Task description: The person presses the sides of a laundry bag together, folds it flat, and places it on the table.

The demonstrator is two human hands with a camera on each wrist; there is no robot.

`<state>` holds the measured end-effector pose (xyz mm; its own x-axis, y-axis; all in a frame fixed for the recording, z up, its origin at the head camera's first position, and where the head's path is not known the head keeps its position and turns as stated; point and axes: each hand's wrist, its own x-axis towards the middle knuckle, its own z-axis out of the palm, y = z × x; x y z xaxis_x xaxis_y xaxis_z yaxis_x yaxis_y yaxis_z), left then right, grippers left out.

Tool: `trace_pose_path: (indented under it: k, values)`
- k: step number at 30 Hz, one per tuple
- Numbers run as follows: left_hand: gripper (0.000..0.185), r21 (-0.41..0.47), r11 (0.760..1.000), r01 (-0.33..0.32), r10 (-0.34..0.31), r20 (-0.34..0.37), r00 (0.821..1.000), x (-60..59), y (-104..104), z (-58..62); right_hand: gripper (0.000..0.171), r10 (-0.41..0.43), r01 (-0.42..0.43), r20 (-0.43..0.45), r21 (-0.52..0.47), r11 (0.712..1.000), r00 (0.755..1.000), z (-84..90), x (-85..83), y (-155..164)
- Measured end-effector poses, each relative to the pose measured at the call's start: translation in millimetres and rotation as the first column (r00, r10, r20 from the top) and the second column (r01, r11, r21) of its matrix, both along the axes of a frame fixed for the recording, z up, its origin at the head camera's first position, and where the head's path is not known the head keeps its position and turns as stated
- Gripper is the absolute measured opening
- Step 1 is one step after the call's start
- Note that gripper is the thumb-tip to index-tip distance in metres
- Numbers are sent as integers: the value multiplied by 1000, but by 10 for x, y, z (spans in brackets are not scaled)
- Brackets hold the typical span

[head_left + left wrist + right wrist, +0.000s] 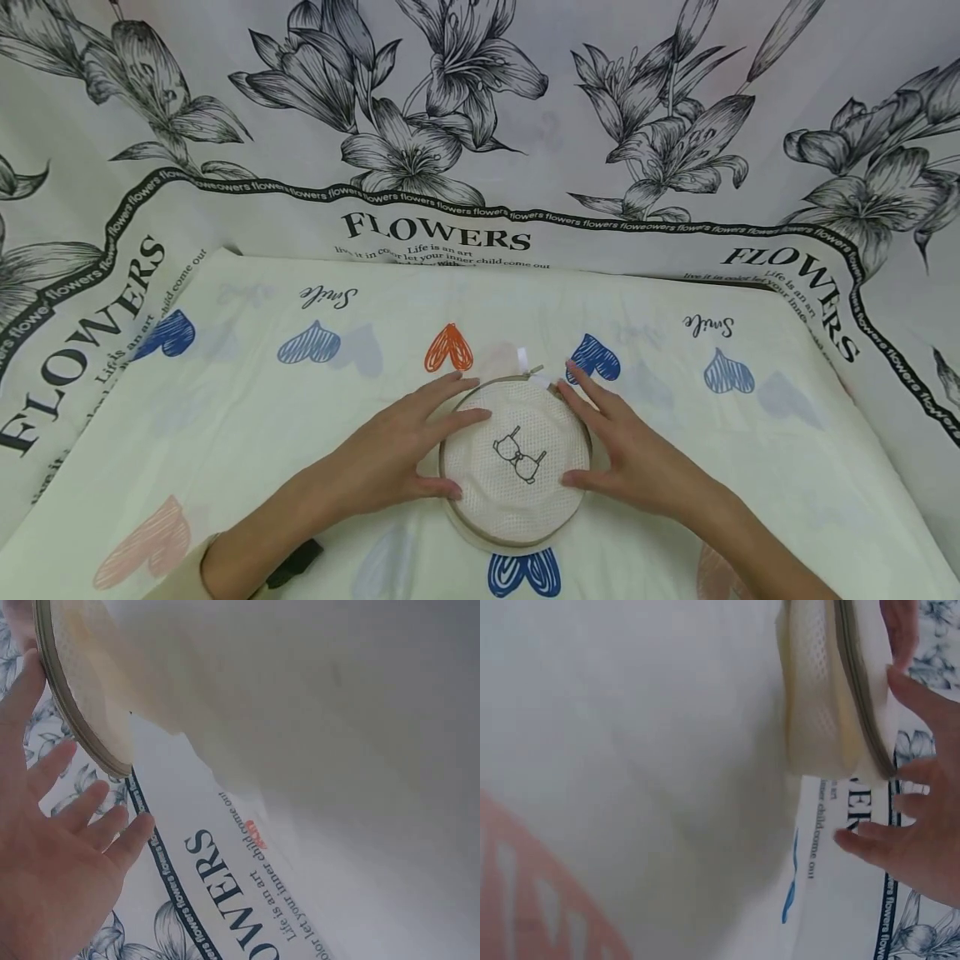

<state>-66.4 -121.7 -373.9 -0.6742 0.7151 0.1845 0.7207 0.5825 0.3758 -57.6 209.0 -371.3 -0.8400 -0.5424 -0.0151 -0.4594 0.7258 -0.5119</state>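
A round embroidery hoop (516,545) carries white woven fabric (480,492) stitched with a dark outline of glasses (519,456). A small metal screw (535,370) shows on its far edge. My left hand (401,446) lies along the left side, thumb and fingertips touching the rim, fingers spread. On the other side my right hand (637,458) has its fingers spread, with the thumb over the fabric and fingertips by the rim. The left wrist view shows the hoop's edge (66,705) against a fingertip. In the right wrist view, loose mesh fabric (810,697) hangs behind the hoop's rim.
A white cloth with printed hearts (309,342) covers the table. Behind it stands a pale backdrop (547,133) printed with black flowers and lettering. A small white tag (522,360) is beyond the hoop. Something dark (295,564) shows by the left wrist.
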Motion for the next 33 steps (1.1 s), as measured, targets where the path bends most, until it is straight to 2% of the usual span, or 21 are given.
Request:
trace_pose_path:
  k: [3, 8, 15, 19, 24, 33]
  values:
    - [93, -49, 998, 41, -40, 26, 999, -13, 30, 10, 98, 57, -53, -72, 56, 997, 996, 6, 21, -21]
    - [94, -100, 993, 67, -59, 84, 995, -8, 100, 29, 85, 165, -150, -157, 103, 983, 974, 2, 67, -51]
    - [93, -132, 987, 96, -86, 82, 993, 3, 169, 17, 78, 231, -202, -266, 131, 971, 936, -4, 128, -104]
    - [91, -131, 987, 93, -81, 91, 993, 17, 203, 6, 76, 232, -202, -264, 136, 970, 936, -17, 160, -149]
    - [86, -146, 986, 81, -71, 75, 995, 33, 243, 2, 85, 223, -183, -253, 174, 968, 941, -55, 188, -200]
    - [87, -177, 981, 73, -63, 62, 996, 62, 302, -21, 103, 257, -203, -272, 212, 956, 927, -125, 195, -235]
